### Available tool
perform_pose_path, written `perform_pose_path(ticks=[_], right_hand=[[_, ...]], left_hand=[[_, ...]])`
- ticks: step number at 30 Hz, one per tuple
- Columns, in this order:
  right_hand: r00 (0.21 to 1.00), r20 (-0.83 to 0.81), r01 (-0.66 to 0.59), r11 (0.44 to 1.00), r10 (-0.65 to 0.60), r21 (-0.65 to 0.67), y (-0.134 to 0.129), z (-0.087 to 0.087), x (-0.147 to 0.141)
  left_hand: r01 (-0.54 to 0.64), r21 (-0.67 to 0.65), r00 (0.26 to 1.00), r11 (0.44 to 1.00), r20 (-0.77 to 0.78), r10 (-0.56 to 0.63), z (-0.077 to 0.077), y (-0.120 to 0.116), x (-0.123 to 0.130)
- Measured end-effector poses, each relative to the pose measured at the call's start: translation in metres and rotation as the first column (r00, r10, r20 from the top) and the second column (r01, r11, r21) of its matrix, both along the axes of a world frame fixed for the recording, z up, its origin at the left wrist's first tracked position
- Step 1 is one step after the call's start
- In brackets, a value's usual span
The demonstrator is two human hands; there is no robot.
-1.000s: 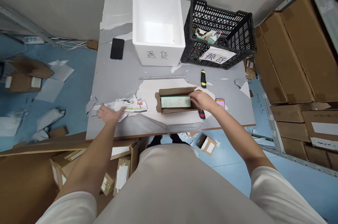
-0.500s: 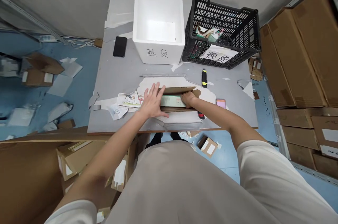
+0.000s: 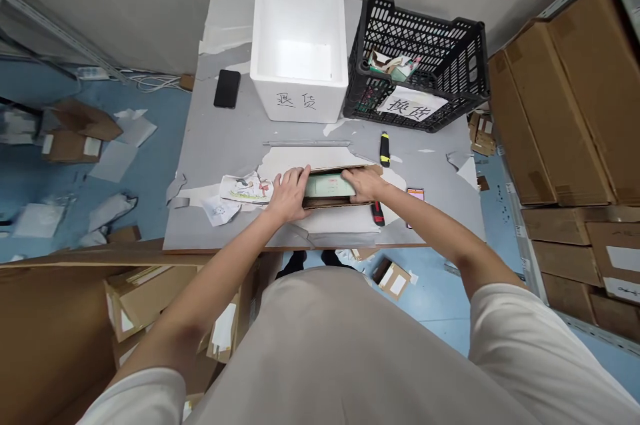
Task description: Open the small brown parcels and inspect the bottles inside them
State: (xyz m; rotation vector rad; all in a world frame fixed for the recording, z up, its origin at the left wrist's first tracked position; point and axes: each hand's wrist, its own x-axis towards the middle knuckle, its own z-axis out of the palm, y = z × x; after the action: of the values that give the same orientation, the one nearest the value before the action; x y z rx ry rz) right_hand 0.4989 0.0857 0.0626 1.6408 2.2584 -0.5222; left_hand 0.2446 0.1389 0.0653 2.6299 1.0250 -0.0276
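A narrow brown cardboard box (image 3: 327,203) lies open at the top near the table's front edge. Inside it sits a pale green box (image 3: 326,185) with small red print. My left hand (image 3: 290,194) is wrapped over the left end of the cardboard box, fingers on the far side and thumb on the near side. At the other end my right hand (image 3: 363,185) grips the green box's right end, its fingertips inside the opening. Beneath the cardboard is a torn white patch of table covering (image 3: 285,157). A red and black box cutter (image 3: 378,213) lies just beside my right hand.
Behind stand a white foam bin (image 3: 300,101) and a black plastic crate (image 3: 425,75) holding scraps. A yellow and black cutter (image 3: 385,149), a dark phone (image 3: 227,89), a lit phone (image 3: 415,195) and crumpled paper (image 3: 220,209) lie about. Stacked cartons (image 3: 575,98) stand on the right.
My left hand's spread fingers have drawn together round the cardboard box's left end. My right hand, earlier reaching deep into the box, has come up round the green box's end.
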Motion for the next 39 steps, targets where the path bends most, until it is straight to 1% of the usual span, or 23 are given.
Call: perform_pose_path(ticks=[2, 4, 7, 10, 12, 14, 17, 19, 21, 22, 23, 25, 27, 29, 30, 31, 32, 33, 34, 35, 36, 37, 39], right_hand=[[0.994, -0.111, 0.026, 0.997, -0.017, 0.077, -0.003, 0.009, 0.003], [0.969, -0.242, 0.077, 0.985, -0.039, 0.151, -0.003, 0.012, 0.004], [0.935, -0.352, 0.133, 0.966, -0.048, 0.221, 0.001, 0.008, 0.001], [0.933, -0.360, 0.098, 0.956, 0.009, 0.276, 0.006, -0.004, 0.001], [0.936, -0.349, 0.071, 0.952, 0.040, 0.299, 0.008, -0.011, 0.002], [0.936, -0.345, 0.037, 0.953, 0.073, 0.301, 0.012, -0.015, 0.003], [0.931, -0.345, -0.019, 0.961, 0.117, 0.275, 0.024, -0.010, -0.001], [0.936, -0.325, -0.052, 0.964, 0.139, 0.262, 0.035, 0.002, -0.007], [0.947, -0.280, -0.082, 0.960, 0.160, 0.269, 0.045, 0.022, -0.013], [0.952, -0.254, -0.095, 0.955, 0.170, 0.282, 0.049, 0.036, -0.016], [0.957, -0.231, -0.102, 0.948, 0.177, 0.301, 0.050, 0.053, -0.017], [0.958, -0.212, -0.108, 0.929, 0.193, 0.354, 0.046, 0.094, -0.017], [0.949, -0.232, -0.102, 0.902, 0.214, 0.419, 0.032, 0.142, -0.016], [0.936, -0.263, -0.082, 0.874, 0.232, 0.479, 0.008, 0.188, -0.015], [0.931, -0.278, -0.070, 0.865, 0.235, 0.498, -0.006, 0.207, -0.016], [0.929, -0.290, -0.057, 0.861, 0.232, 0.506, -0.019, 0.221, -0.018], [0.928, -0.298, -0.048, 0.862, 0.226, 0.504, -0.032, 0.228, -0.021], [0.929, -0.301, -0.043, 0.869, 0.217, 0.492, -0.043, 0.229, -0.026], [0.931, -0.300, -0.044, 0.882, 0.206, 0.469, -0.052, 0.223, -0.030], [0.936, -0.294, -0.049, 0.898, 0.194, 0.436, -0.059, 0.210, -0.036], [0.942, -0.284, -0.055, 0.917, 0.179, 0.394, -0.063, 0.192, -0.042], [0.948, -0.271, -0.062, 0.936, 0.164, 0.347, -0.065, 0.171, -0.047], [0.964, -0.237, -0.061, 0.966, 0.123, 0.250, -0.064, 0.124, -0.057]], left_hand=[[-0.006, 0.001, 0.999, 1.000, 0.042, 0.006, -0.002, 0.002, 0.000], [-0.020, -0.001, 0.997, 1.000, 0.079, 0.020, -0.003, 0.006, 0.001], [-0.020, 0.009, 0.991, 1.000, 0.130, 0.019, -0.005, 0.015, 0.000], [0.006, 0.012, 0.987, 1.000, 0.163, -0.008, -0.008, 0.026, -0.004], [0.044, -0.027, 0.987, 0.999, 0.156, -0.039, -0.009, 0.034, -0.007], [0.071, -0.072, 0.990, 0.995, 0.128, -0.062, -0.010, 0.042, -0.010], [0.047, -0.102, 0.997, 0.994, 0.071, -0.040, -0.009, 0.052, -0.010], [0.029, -0.113, 0.999, 0.993, 0.036, -0.025, -0.007, 0.058, -0.009], [0.032, -0.128, 0.999, 0.991, 0.014, -0.031, -0.005, 0.064, -0.007], [0.037, -0.138, 0.999, 0.990, 0.008, -0.037, -0.004, 0.067, -0.006], [0.040, -0.149, 0.999, 0.988, 0.005, -0.040, -0.004, 0.069, -0.006], [0.037, -0.167, 0.999, 0.985, 0.008, -0.036, -0.003, 0.075, -0.006], [0.031, -0.177, 0.999, 0.984, 0.018, -0.028, -0.002, 0.079, -0.006], [0.023, -0.188, 0.999, 0.982, 0.029, -0.018, -0.001, 0.080, -0.005], [0.017, -0.195, 0.999, 0.981, 0.032, -0.011, -0.002, 0.080, -0.005], [0.008, -0.202, 0.999, 0.979, 0.035, -0.001, -0.002, 0.080, -0.004], [-0.002, -0.208, 0.999, 0.978, 0.040, 0.010, -0.003, 0.080, -0.003], [-0.011, -0.211, 0.999, 0.977, 0.048, 0.022, -0.004, 0.080, -0.001], [-0.020, -0.213, 0.998, 0.977, 0.057, 0.032, -0.004, 0.080, 0.000], [-0.028, -0.212, 0.997, 0.977, 0.065, 0.043, -0.004, 0.080, 0.000], [-0.035, -0.207, 0.996, 0.978, 0.073, 0.051, -0.002, 0.080, 0.001], [-0.042, -0.197, 0.995, 0.980, 0.080, 0.059, 0.001, 0.079, 0.001], [-0.066, -0.146, 0.990, 0.987, 0.116, 0.083, 0.012, 0.074, -0.002]])
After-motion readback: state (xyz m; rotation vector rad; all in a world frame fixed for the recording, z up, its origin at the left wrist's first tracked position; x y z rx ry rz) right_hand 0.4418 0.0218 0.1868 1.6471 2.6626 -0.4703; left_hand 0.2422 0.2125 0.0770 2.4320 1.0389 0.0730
